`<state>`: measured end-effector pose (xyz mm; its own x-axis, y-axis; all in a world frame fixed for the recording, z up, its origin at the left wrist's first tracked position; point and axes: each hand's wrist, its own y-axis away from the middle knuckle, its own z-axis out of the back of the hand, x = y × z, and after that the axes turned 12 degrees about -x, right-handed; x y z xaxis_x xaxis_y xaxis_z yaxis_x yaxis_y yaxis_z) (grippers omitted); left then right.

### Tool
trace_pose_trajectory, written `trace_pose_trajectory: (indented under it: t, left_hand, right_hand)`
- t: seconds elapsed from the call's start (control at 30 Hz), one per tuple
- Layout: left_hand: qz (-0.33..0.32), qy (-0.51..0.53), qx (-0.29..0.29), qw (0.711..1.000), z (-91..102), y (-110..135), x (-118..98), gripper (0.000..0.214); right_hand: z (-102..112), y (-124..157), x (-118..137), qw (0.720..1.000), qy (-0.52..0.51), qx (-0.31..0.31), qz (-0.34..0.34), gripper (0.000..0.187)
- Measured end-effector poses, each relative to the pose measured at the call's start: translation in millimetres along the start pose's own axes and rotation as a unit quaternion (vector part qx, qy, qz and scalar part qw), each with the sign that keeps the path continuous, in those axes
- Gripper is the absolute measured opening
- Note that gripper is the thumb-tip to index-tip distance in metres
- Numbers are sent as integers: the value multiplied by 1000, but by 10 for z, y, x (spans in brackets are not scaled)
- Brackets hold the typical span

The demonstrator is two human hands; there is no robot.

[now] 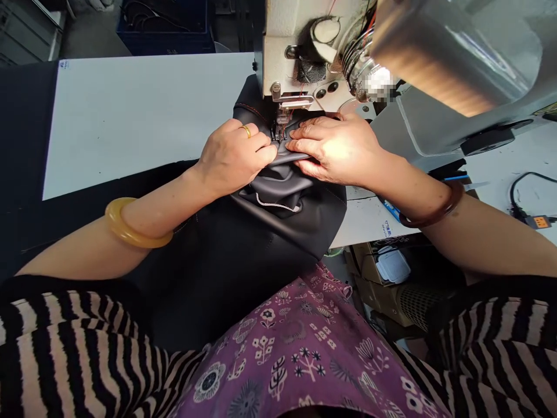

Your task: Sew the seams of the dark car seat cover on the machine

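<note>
A large piece of black leather-like material (270, 232) lies bunched under the presser foot (282, 121) of a sewing machine (282, 64). My left hand (237, 154) is closed on the material just left of the foot, with the fingers curled in. Right of the foot, my right hand (342, 145) grips a fold, its fingertips on top and the thumb lower down. Both hands are very close to the needle area. A pale edge strip (277, 204) shows in the folds below them. Orange stitching (250, 108) runs across the material behind my left hand.
The white table top (130, 116) extends to the left. The machine's grey body (435, 128) stands at the right. A cable with an orange-faced connector (539, 222) lies on the right side. A blue crate (167, 35) stands behind the table, and boxes (383, 290) sit below it.
</note>
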<state>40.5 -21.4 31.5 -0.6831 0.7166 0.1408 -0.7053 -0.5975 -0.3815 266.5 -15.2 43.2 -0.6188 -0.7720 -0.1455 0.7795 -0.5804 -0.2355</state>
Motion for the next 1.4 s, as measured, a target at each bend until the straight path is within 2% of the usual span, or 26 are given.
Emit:
trace_pose_trajectory:
  t: [0.1, 0.23, 0.3, 0.47, 0.57, 0.73, 0.83, 0.97, 1.1, 1.17, 1.27, 1.4]
  left_hand:
    - [-23, 13, 27, 999, 23, -41, 116, 44]
    - [-96, 98, -2, 990, 15, -32, 396, 32]
    - [-99, 132, -12, 986, -2, 10, 460, 31]
    - [-27, 113, -22, 993, -19, 120, 295, 44]
    - [-26, 78, -16, 996, -5, 128, 165, 48]
    - [-29, -9, -53, 998, -2, 118, 33, 54]
    - [-11, -22, -66, 998, 4, 110, -12, 54]
    - [32, 8, -22, 999, 30, 88, -50, 54]
    - [89, 46, 3, 995, 22, 92, -117, 47]
    - [88, 38, 6, 995, 6, 98, -153, 48]
    - [49, -3, 10, 999, -13, 90, -138, 52]
    - [-17, 15, 7, 1000, -21, 86, 55, 45]
  right_hand:
    - [35, 32, 225, 1000, 12, 6, -25, 40]
    - [49, 97, 462, 998, -4, -4, -65, 37]
    - [28, 121, 482, 996, -22, -20, -84, 40]
    - [-19, 132, 405, 993, -39, -15, -110, 47]
    - [-20, 124, 353, 993, -42, -6, -111, 48]
    - [-29, 97, 215, 993, -57, -30, -103, 45]
    - [-52, 77, 132, 996, -37, -36, -76, 44]
    - [-104, 55, 38, 998, 4, -50, -34, 49]
    - [-137, 30, -56, 997, -17, -78, -20, 56]
    - [-134, 22, -67, 997, -34, -72, -26, 53]
    - [-118, 28, 16, 997, -26, -57, -34, 47]
    - [-107, 74, 221, 995, -62, -45, -67, 43]
